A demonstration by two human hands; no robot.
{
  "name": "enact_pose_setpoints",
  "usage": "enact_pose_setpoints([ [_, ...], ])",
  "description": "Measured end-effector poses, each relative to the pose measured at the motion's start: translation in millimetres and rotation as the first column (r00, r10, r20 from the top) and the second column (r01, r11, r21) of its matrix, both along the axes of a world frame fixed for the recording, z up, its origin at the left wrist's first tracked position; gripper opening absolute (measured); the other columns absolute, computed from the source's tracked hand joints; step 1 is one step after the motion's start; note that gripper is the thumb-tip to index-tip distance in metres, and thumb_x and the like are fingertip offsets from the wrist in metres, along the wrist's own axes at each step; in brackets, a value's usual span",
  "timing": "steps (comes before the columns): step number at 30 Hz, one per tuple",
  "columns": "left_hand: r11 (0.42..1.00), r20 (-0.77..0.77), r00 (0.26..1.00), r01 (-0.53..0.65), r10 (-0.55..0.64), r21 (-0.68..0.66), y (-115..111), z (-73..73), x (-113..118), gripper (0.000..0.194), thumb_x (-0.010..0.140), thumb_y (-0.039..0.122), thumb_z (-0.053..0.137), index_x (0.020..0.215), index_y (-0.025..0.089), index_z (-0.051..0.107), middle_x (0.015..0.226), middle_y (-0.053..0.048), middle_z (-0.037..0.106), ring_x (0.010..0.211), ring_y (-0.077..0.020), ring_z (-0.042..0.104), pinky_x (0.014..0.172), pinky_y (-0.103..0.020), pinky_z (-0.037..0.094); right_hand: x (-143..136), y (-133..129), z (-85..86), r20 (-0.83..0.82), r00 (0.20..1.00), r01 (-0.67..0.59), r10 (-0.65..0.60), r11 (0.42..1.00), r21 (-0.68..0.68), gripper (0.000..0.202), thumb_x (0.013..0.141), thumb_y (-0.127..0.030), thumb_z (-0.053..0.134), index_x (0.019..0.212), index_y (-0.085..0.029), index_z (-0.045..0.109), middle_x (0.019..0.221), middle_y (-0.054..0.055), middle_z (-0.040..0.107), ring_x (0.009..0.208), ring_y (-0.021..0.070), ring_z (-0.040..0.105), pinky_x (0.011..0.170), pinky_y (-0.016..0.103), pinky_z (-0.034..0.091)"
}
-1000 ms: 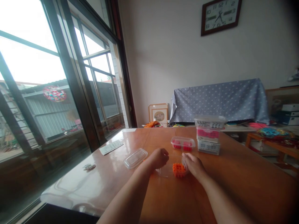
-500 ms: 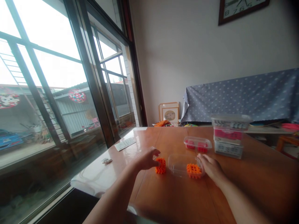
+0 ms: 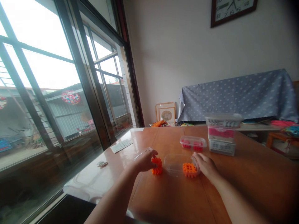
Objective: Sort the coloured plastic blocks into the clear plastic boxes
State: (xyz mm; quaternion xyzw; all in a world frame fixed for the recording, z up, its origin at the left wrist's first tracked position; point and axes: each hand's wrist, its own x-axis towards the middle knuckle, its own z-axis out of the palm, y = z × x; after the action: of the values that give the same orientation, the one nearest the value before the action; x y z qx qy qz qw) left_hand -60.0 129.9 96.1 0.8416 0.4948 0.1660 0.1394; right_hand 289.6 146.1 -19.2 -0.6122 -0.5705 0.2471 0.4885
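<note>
My left hand [image 3: 147, 160] curls its fingers and thumb around an orange lattice-like plastic block [image 3: 157, 168] on the wooden table. Directly to the right of it stands a clear plastic container [image 3: 171, 168]. A second orange lattice block [image 3: 189, 170] sits inside the container's right end. My right hand [image 3: 205, 165] pinches the container's right rim between thumb and fingers. Partly hidden behind my left hand lies a clear lid-like piece [image 3: 139, 154].
Farther back, another clear container [image 3: 192, 139] holds red pieces. Right of it rises a stack of clear boxes [image 3: 221, 147]. On the table's left are a printed sheet [image 3: 121, 146] and a small crumpled item [image 3: 102, 163]. A large window [image 3: 91, 93] borders the left side.
The view has turned slightly to the right, shifting everything left. My left fingers have closed further around the orange block. My right hand stays on the container's rim.
</note>
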Motion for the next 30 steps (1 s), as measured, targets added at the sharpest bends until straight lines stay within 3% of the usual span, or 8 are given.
enact_pose_setpoints([
  [4,0.999,0.067,0.998,-0.002,0.000,0.042,0.6,9.0,14.2,0.051,0.071,0.026,0.074,0.120,0.020,0.061,0.117,-0.008,0.064,0.105,-0.0228,0.061,0.090,-0.032,0.051,-2.1,-0.4,1.7,-0.024,1.000,0.015,-0.015,1.000,0.003,0.056,0.088,-0.068,0.042,0.092,-0.021,0.072,0.074,0.004,0.072,0.074,0.0236,0.065,0.072,0.030,0.045],
  [8,0.993,0.102,0.989,0.098,-0.104,0.062,0.3,14.1,52.7,0.048,0.072,0.031,0.076,0.116,0.021,0.063,0.115,-0.007,0.064,0.102,-0.0226,0.061,0.091,-0.033,0.050,-4.2,-1.8,3.7,-0.048,0.998,0.028,-0.027,0.999,0.023,0.055,0.089,-0.066,0.041,0.093,-0.021,0.073,0.077,0.004,0.073,0.074,0.0231,0.065,0.071,0.030,0.045],
  [13,0.977,0.126,0.968,0.211,-0.215,0.042,1.8,2.2,109.0,0.048,0.069,0.036,0.079,0.112,0.019,0.066,0.112,-0.008,0.064,0.098,-0.0221,0.062,0.086,-0.031,0.051,-5.0,-4.4,7.9,-0.045,0.998,0.034,-0.034,0.999,0.007,0.057,0.090,-0.066,0.040,0.092,-0.020,0.073,0.076,0.004,0.073,0.075,0.0232,0.064,0.071,0.030,0.045],
  [17,0.975,0.122,0.968,0.221,-0.219,-0.005,8.9,-12.5,138.0,0.049,0.066,0.037,0.082,0.109,0.020,0.068,0.110,-0.007,0.064,0.096,-0.0223,0.062,0.086,-0.031,0.051,-4.9,-5.1,10.2,-0.040,0.999,0.025,-0.024,0.999,0.023,0.056,0.091,-0.066,0.040,0.091,-0.020,0.072,0.081,0.004,0.074,0.075,0.0220,0.064,0.071,0.029,0.045],
  [22,0.975,0.125,0.973,0.203,-0.192,-0.085,18.8,-21.9,153.5,0.051,0.064,0.037,0.082,0.110,0.020,0.068,0.110,-0.007,0.064,0.094,-0.0218,0.062,0.084,-0.031,0.052,-4.7,-3.3,9.1,-0.038,0.999,0.015,-0.014,0.999,0.038,0.058,0.092,-0.066,0.037,0.086,-0.020,0.072,0.074,0.004,0.072,0.072,0.0223,0.064,0.068,0.029,0.045],
  [30,0.966,0.098,0.985,0.160,-0.143,-0.203,21.6,-22.9,158.0,0.053,0.062,0.035,0.082,0.110,0.018,0.069,0.108,-0.006,0.065,0.092,-0.0214,0.061,0.082,-0.030,0.050,-4.9,-2.6,11.9,-0.101,0.994,0.033,-0.029,0.999,0.032,0.058,0.091,-0.068,0.039,0.093,-0.020,0.073,0.091,0.007,0.076,0.086,0.0244,0.069,0.076,0.030,0.047],
])
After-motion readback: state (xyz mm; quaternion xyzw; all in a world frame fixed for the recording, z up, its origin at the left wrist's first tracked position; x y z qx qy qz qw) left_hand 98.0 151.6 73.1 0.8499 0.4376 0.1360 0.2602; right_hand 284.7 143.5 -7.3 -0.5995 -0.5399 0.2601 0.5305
